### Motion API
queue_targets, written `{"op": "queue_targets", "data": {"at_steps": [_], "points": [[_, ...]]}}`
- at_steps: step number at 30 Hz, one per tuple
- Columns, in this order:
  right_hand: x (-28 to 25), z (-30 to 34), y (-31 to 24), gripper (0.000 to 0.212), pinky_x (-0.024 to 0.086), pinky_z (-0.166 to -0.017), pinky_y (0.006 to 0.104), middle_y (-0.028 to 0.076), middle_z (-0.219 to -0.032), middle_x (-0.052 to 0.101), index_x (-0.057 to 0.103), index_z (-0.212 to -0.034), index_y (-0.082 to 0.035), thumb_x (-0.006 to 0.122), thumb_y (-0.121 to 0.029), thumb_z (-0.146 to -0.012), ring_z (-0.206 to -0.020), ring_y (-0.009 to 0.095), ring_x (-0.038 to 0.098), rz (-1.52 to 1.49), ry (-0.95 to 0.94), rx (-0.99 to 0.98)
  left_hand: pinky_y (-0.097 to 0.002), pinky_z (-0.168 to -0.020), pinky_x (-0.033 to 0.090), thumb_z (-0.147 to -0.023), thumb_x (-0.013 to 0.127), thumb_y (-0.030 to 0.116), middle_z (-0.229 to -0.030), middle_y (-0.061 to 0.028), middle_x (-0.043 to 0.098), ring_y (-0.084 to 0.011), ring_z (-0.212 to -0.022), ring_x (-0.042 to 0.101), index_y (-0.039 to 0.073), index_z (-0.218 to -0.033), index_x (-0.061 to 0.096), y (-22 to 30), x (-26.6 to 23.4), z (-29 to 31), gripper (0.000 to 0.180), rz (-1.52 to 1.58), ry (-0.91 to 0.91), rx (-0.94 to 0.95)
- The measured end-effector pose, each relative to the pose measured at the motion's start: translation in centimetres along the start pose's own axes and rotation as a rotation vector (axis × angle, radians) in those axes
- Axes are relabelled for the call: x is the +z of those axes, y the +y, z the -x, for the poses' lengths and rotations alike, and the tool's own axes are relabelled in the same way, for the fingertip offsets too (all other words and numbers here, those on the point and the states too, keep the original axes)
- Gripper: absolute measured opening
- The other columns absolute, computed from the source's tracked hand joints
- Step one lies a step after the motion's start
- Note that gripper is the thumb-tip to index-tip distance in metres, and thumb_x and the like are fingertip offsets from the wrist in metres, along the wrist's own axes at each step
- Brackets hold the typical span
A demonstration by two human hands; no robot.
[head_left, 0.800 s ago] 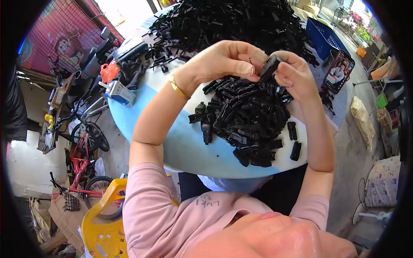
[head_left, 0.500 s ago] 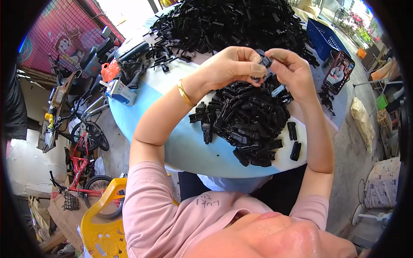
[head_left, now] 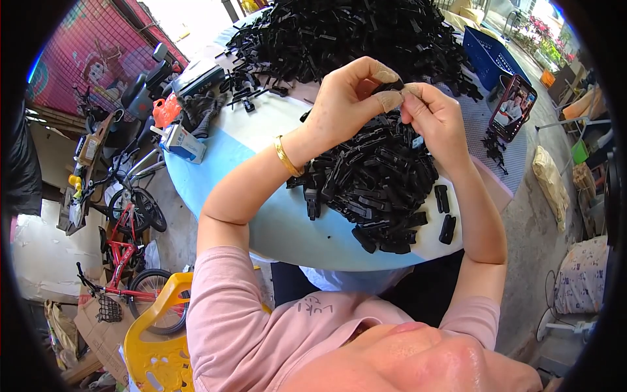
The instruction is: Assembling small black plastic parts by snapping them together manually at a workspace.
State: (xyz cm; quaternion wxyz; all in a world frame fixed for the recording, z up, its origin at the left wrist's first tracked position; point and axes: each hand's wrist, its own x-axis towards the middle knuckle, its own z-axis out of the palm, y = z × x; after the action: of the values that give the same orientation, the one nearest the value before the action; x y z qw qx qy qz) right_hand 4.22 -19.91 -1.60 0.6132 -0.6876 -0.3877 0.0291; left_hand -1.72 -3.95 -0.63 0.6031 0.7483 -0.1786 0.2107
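Both hands meet above a round table [head_left: 274,228] with a pale blue cover. My left hand [head_left: 349,98] and my right hand [head_left: 434,117] pinch one small black plastic clip [head_left: 392,86] between their fingertips. A gold bangle [head_left: 285,155] circles my left wrist. Right under the hands lies a near heap of black plastic clips [head_left: 375,186]. A far larger pile of the same black parts [head_left: 346,32] covers the back of the table. Two single clips [head_left: 445,215] lie apart at the near right edge.
A phone [head_left: 516,98] leans at the table's right, before a blue crate [head_left: 486,55]. A dark glove and small boxes [head_left: 189,117] sit at the table's left. Bicycles [head_left: 124,215] and a yellow plastic chair [head_left: 157,340] stand on the floor to the left.
Both hands have risen a little with the clip and brought their fingertips closer together. The heaps on the table lie as before.
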Motion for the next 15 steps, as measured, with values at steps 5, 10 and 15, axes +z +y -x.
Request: {"op": "queue_targets", "data": {"at_steps": [5, 10, 15], "points": [[0.1, 0.0, -0.6, 0.015, 0.033, -0.047, 0.0165, -0.003, -0.062, 0.054, 0.061, -0.082, -0.003, 0.051, -0.014, -0.087, -0.053, 0.002, 0.043, -0.072, -0.029, 0.127, -0.0197, -0.063, 0.048, -0.074, 0.064, -0.003, -0.084, -0.0069, 0.059, -0.008, -0.072, 0.058, -0.002, -0.096, 0.054, -0.4, 0.0, 0.2, 0.025, -0.436, 0.08, 0.278], [-1.2, -1.3, 0.6, 0.016, 0.023, -0.041, 0.0138, -0.003, -0.062, 0.049, 0.059, -0.089, -0.002, 0.051, -0.016, -0.088, -0.046, 0.0, 0.033, -0.105, -0.166, 0.166, -0.026, -0.066, 0.05, -0.068, 0.069, 0.007, -0.083, -0.0144, 0.061, -0.0203, -0.074, 0.062, 0.004, -0.099, 0.054, 1.4, -1.0, -0.6, 0.034, -0.545, -0.017, 0.169], [-2.7, -2.0, 2.4, 0.021, 0.023, -0.041, 0.0129, -0.004, -0.06, 0.047, 0.06, -0.089, 0.0, 0.05, -0.019, -0.089, -0.044, -0.001, 0.032, -0.365, -0.186, 0.081, -0.0269, -0.076, 0.047, -0.078, 0.064, 0.014, -0.092, -0.0105, 0.062, -0.016, -0.084, 0.06, 0.003, -0.112, 0.049, 0.5, -4.5, -1.2, 0.039, -0.089, -0.452, -0.048]]}}
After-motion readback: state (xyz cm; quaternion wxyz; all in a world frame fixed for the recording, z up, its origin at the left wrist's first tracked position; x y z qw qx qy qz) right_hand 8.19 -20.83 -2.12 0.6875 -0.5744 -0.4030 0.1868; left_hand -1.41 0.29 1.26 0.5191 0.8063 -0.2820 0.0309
